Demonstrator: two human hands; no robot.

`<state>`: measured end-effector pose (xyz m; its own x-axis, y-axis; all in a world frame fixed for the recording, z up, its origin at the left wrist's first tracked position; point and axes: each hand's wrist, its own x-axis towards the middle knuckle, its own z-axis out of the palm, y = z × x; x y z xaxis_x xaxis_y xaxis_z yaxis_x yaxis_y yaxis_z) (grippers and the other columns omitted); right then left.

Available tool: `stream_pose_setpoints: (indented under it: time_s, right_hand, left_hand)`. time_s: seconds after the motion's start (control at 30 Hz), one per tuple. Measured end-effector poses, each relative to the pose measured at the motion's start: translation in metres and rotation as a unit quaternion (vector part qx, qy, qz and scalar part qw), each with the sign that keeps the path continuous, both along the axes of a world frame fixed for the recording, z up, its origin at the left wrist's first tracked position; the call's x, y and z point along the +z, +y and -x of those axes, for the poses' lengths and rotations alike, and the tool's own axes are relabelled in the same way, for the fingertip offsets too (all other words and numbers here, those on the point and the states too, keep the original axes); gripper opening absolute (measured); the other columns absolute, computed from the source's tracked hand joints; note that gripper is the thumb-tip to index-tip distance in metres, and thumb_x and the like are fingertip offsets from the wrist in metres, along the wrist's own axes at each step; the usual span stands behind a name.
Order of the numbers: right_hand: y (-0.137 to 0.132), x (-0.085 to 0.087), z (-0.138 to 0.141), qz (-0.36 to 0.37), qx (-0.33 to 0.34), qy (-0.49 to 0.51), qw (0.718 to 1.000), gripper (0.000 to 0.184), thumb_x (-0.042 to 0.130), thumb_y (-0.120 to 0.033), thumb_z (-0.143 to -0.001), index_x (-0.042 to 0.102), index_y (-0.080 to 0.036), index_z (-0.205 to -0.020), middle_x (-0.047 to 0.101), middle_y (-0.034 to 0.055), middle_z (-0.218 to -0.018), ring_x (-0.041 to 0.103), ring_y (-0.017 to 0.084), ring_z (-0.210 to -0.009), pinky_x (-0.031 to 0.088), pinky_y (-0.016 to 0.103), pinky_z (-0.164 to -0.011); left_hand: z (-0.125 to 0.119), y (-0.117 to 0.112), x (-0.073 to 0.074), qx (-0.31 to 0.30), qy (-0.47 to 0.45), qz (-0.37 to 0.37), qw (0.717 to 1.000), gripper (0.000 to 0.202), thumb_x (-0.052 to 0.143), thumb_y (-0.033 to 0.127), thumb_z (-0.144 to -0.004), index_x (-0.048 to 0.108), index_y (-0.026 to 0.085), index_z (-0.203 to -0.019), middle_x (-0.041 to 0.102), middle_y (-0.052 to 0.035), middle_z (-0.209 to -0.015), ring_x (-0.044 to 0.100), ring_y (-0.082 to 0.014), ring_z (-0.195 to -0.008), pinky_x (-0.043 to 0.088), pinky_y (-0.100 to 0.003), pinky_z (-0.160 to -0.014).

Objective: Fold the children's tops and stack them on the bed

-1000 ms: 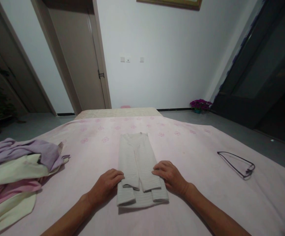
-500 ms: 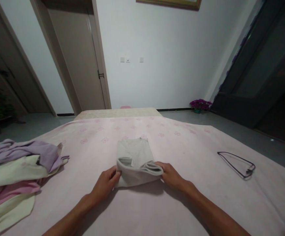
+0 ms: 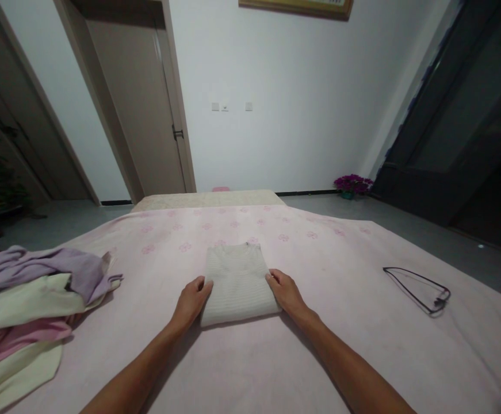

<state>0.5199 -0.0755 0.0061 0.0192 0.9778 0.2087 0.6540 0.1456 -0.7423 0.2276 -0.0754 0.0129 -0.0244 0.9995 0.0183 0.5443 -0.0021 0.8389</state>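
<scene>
A light grey ribbed sweater lies folded into a flat, squarish bundle on the pink bed sheet, its neckline at the far side. On its left edge, my left hand is closed, the thumb along the side of the fabric. My right hand grips the opposite edge, thumb on top and the other fingers mostly hidden at the side.
To the left is a heap of clothes in purple, pale yellow and pink. A thin black hanger lies on the right. Beyond the bed's far edge are a wall, a door and purple flowers.
The near part of the sweater, with its rolled edges held up, has been folded over away from me and now lies flat. Both hands have moved slightly forward along its sides.
</scene>
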Motion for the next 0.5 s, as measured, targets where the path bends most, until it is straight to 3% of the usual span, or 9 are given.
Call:
stream_pose_setpoints:
  time_s: [0.13,0.23,0.33,0.43,0.5]
  right_hand:
    - [-0.001,-0.004,-0.002,0.015,-0.01,-0.04,0.999,0.031,0.045,-0.037,-0.095,0.067,-0.023,-0.112,0.075,0.0061,-0.093,0.07,0.022,-0.084,0.049,0.029,-0.071]
    - [-0.004,0.001,-0.007,0.033,-0.017,-0.106,0.994,0.032,0.048,-0.037,-0.095,0.065,-0.024,-0.118,0.075,0.0068,-0.095,0.07,0.024,-0.083,0.05,0.032,-0.07]
    - [-0.01,0.014,-0.005,-0.074,-0.047,-0.171,0.981,0.034,0.047,-0.032,-0.096,0.061,-0.023,-0.126,0.073,0.0106,-0.103,0.068,0.026,-0.092,0.051,0.037,-0.079]
    - [-0.016,0.026,0.009,-0.186,0.004,-0.215,0.959,0.039,0.045,-0.026,-0.097,0.057,-0.022,-0.133,0.067,0.0134,-0.121,0.061,0.028,-0.113,0.047,0.044,-0.098]
    - [-0.018,0.027,0.022,-0.2,0.086,-0.233,0.948,0.046,0.046,-0.027,-0.097,0.05,-0.02,-0.142,0.056,0.0135,-0.14,0.049,0.029,-0.132,0.036,0.048,-0.112]
  left_hand:
    - [0.004,-0.001,-0.006,-0.01,0.102,-0.025,0.994,0.029,0.047,0.046,-0.09,0.062,0.021,-0.088,0.066,-0.0012,-0.077,0.062,-0.0191,-0.074,0.042,-0.026,-0.066]
    - [0.009,-0.006,-0.003,-0.003,0.132,-0.014,0.991,0.034,0.049,0.044,-0.091,0.06,0.022,-0.113,0.069,-0.0012,-0.081,0.067,-0.02,-0.076,0.045,-0.027,-0.067]
    - [0.011,-0.012,0.002,0.012,0.135,-0.134,0.982,0.04,0.045,0.041,-0.096,0.053,0.021,-0.13,0.07,-0.0069,-0.106,0.068,-0.023,-0.097,0.052,-0.036,-0.083]
    - [0.005,-0.017,0.003,-0.061,0.136,-0.275,0.95,0.037,0.041,0.036,-0.1,0.054,0.023,-0.133,0.062,-0.0098,-0.131,0.057,-0.0237,-0.123,0.047,-0.044,-0.104]
    - [-0.001,-0.017,-0.001,-0.144,0.165,-0.301,0.928,0.042,0.041,0.037,-0.102,0.049,0.025,-0.141,0.055,-0.0097,-0.143,0.049,-0.0234,-0.135,0.041,-0.046,-0.113]
